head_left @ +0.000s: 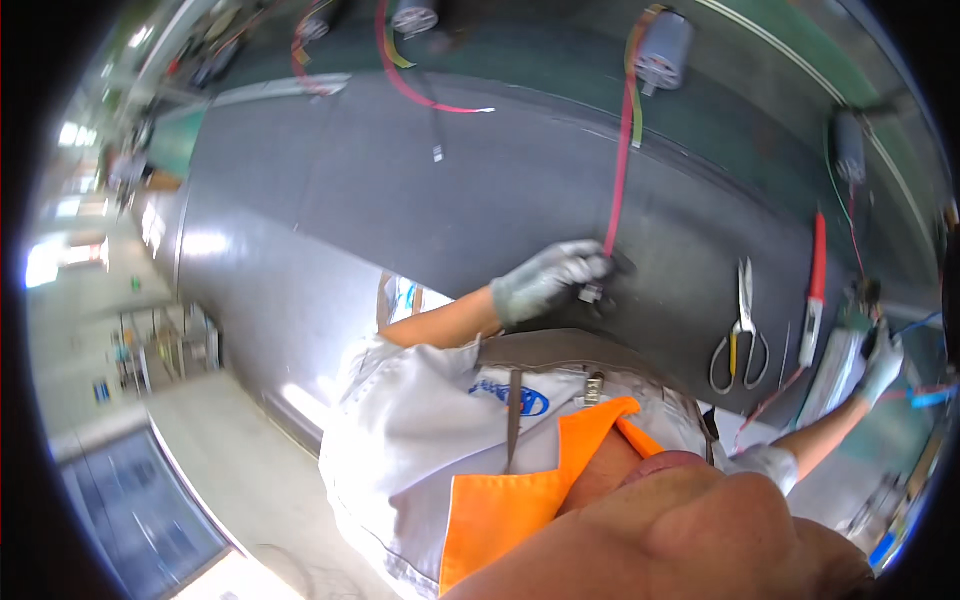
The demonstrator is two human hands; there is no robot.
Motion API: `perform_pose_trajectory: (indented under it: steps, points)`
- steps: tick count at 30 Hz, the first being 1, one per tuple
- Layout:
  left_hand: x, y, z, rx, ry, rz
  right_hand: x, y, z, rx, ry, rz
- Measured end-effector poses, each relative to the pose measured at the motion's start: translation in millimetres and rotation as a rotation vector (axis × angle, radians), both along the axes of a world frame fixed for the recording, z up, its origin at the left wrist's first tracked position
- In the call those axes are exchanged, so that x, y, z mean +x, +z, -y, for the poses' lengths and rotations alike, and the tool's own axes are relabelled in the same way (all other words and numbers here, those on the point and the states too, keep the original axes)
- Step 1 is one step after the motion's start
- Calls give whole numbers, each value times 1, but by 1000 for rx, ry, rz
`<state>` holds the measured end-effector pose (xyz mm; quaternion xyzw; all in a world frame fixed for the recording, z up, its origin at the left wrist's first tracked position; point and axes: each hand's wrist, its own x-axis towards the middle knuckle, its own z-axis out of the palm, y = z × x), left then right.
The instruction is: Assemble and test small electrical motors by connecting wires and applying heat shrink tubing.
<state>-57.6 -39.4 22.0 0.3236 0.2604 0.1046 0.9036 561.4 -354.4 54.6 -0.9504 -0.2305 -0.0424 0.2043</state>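
Observation:
My left hand (550, 283), in a pale glove, is closed around the lower end of a red-sleeved lead (620, 180). That lead hangs down from a grey cylindrical motor (664, 52) at the far side of the bench. Just below my fingers a small white connector (590, 293) shows, with dark, blurred wires around it. My right hand (882, 366), also gloved, reaches out at the far right beside a long pale block (835, 375). Its fingers are small and partly hidden, so I cannot make out a hold.
Scissors (741, 335) and a slim red-and-white tool (815, 290) lie on the dark bench (350, 180) between my hands. More motors (415, 18) with coloured leads line the far edge, another motor (849, 145) at right. Blue tubing (920, 322) runs past my right hand.

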Motion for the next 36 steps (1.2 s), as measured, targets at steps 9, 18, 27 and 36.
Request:
perform_pose_trajectory:
  steps: [9, 18, 27, 36]
  points:
    - [-11, 25, 7, 288, 61, -50, -396, 22, -146, 220, 730, -1244]
    - [3, 48, -12, 210, 390, 105, -461, 33, -183, 472, 1038, -845]
    - [18, 56, 0, 171, 333, 128, -467, 29, -201, 913, 850, -1322]
    - [25, 66, 12, 227, 333, 51, -464, 20, -198, 1027, 798, -1376]
